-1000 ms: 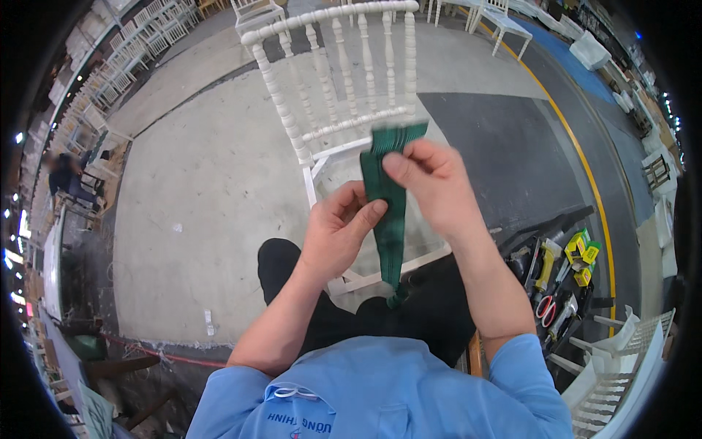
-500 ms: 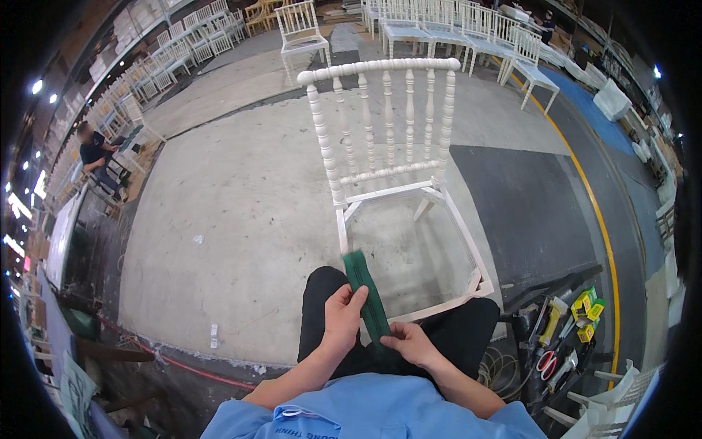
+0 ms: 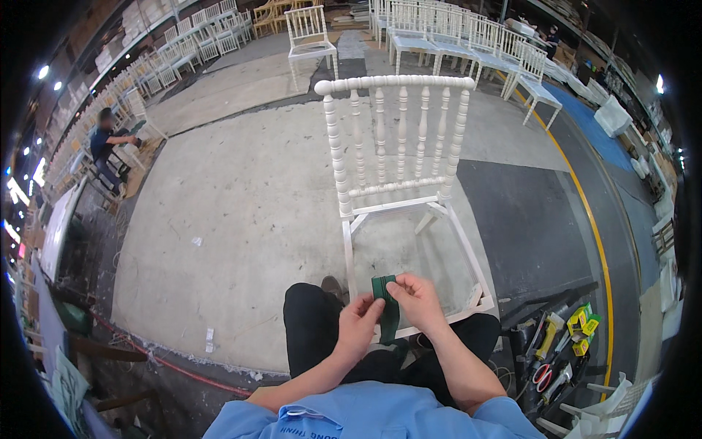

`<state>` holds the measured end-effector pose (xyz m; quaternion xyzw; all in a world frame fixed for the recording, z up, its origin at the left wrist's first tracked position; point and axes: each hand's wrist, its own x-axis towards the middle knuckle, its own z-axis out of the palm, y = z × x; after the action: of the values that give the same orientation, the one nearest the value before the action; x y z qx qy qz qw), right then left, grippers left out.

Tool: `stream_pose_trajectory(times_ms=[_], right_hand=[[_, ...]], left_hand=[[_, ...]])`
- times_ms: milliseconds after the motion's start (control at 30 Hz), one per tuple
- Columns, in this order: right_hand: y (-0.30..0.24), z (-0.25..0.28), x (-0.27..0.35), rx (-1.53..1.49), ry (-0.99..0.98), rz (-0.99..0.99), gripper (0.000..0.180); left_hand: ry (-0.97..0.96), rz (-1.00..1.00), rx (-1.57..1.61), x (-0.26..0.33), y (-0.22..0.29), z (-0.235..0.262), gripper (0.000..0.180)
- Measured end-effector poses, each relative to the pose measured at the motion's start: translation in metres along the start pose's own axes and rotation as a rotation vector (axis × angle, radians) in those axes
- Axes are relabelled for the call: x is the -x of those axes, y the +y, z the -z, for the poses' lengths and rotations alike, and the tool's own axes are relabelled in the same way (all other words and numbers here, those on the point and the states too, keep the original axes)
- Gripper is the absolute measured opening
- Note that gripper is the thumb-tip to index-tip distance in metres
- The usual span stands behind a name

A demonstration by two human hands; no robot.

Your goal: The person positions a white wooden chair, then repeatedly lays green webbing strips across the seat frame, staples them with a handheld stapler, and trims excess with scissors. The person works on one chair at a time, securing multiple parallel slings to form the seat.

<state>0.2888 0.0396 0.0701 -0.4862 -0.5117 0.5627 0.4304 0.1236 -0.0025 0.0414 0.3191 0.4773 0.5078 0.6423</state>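
Note:
A dark green webbing strap (image 3: 390, 319) is pinched between my two hands above my lap, its upper end folded over and the rest hanging down between my knees. My left hand (image 3: 358, 322) grips its left edge with thumb and fingers. From the right, my right hand (image 3: 414, 298) pinches the folded end. Just beyond stands a white chair frame (image 3: 345, 241) with a turned-spindle back and an open seat, its near rail close to my knees. Part of the strap is hidden behind my fingers.
Tools, red-handled scissors (image 3: 542, 375) and yellow-green boxes (image 3: 583, 322) lie at my right. A red hose (image 3: 183, 371) crosses the floor at left. Rows of white chairs (image 3: 468, 40) line the back. A person (image 3: 108, 150) sits at far left.
The strap's upper end has been folded and drawn nearer the chair's middle. My right hand has moved up from the lower end to the top. The person at left has shifted posture.

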Motion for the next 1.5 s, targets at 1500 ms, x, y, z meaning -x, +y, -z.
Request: stream_pose_trajectory(times_ms=[1500], right_hand=[[0.155, 0.022, -0.352, 0.843, 0.094, 0.114, 0.011]], left_hand=[[0.287, -0.387, -0.996, -0.308, -0.067, 0.051, 0.046]])
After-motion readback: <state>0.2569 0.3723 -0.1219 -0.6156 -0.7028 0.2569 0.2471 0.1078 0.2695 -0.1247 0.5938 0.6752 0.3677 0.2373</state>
